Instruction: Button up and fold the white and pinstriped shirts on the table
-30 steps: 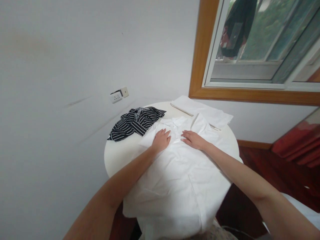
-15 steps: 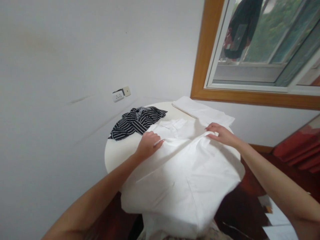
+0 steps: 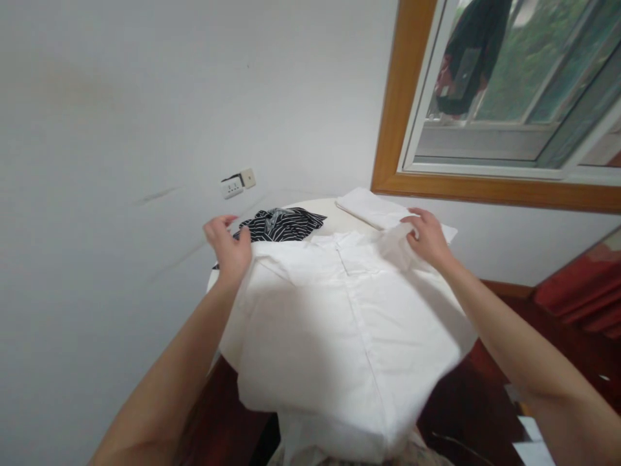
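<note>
A white button-front shirt (image 3: 320,336) lies spread over a round white table, its collar at the far side and its lower end hanging over the near edge. My left hand (image 3: 229,249) is at the shirt's far left corner, thumb and fingers apart, beside a black-and-white striped garment (image 3: 284,224). At the far right shoulder, my right hand (image 3: 427,238) has its fingers curled closed on thin white fabric of the shirt. Part of the striped garment is hidden behind my left hand and the shirt.
Folded white cloth (image 3: 371,208) rests at the table's back right. The round table (image 3: 315,206) stands against a white wall with a socket (image 3: 232,188). A wood-framed window (image 3: 485,184) is at the right. Red fabric (image 3: 582,285) and papers (image 3: 531,446) show low on the right.
My left hand has let go of the shirt's edge and moved left and away. The folded-over upper part now lies flatter, with its front placket showing. My right hand has shifted slightly away from me.
</note>
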`<state>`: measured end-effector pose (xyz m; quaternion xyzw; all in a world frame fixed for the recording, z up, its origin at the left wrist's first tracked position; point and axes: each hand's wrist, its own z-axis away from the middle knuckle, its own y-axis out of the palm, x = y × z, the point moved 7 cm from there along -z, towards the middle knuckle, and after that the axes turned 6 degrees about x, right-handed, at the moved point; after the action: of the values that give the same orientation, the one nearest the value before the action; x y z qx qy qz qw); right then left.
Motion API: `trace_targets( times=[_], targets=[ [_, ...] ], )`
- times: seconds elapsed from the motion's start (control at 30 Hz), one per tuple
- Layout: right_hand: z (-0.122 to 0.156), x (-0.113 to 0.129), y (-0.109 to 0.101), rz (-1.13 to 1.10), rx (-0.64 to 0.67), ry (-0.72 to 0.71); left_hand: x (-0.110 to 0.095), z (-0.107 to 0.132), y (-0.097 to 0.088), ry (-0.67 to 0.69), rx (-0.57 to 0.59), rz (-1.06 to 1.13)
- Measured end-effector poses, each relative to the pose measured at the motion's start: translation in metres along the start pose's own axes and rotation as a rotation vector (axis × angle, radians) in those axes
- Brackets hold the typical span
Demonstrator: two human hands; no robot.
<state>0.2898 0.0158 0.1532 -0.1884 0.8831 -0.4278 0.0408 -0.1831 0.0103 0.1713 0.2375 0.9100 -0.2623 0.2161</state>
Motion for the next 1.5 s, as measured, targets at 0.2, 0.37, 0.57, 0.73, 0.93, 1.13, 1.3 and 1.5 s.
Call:
trace_targets(
  times=[0.2, 0.37, 0.57, 0.73, 0.93, 1.13, 1.3, 1.5],
  targets=[
    [0.0, 0.093, 0.097, 0.039, 0.506, -0.167, -0.11, 0.058, 0.104, 0.437, 0.616, -0.086],
    [0.0, 0.109, 0.144, 0.051, 0.654, 0.033, -0.114, 0.108, 0.18, 0.394, 0.826, -0.264],
    [-0.012, 0.109, 0.15, 0.036, 0.543, 0.27, -0.084, 0.117, 0.202, 0.267, 0.76, -0.338],
    [-0.026, 0.102, 0.156, -0.076, 0.625, 0.343, -0.082, 0.105, 0.197, 0.192, 0.812, -0.315],
    [-0.032, 0.064, 0.14, -0.09, 0.614, 0.398, -0.076, 0.072, 0.167, 0.06, 0.685, -0.393],
    [-0.024, 0.079, 0.133, 0.154, 0.378, 0.304, -0.101, 0.079, 0.171, 0.358, 0.554, -0.376],
    [-0.024, 0.115, 0.171, 0.01, 0.454, 0.007, -0.098, 0.088, 0.218, 0.368, 0.72, -0.292],
    [-0.024, 0.111, 0.177, -0.016, 0.471, 0.052, -0.06, 0.097, 0.241, 0.239, 0.81, -0.216]
  ],
)
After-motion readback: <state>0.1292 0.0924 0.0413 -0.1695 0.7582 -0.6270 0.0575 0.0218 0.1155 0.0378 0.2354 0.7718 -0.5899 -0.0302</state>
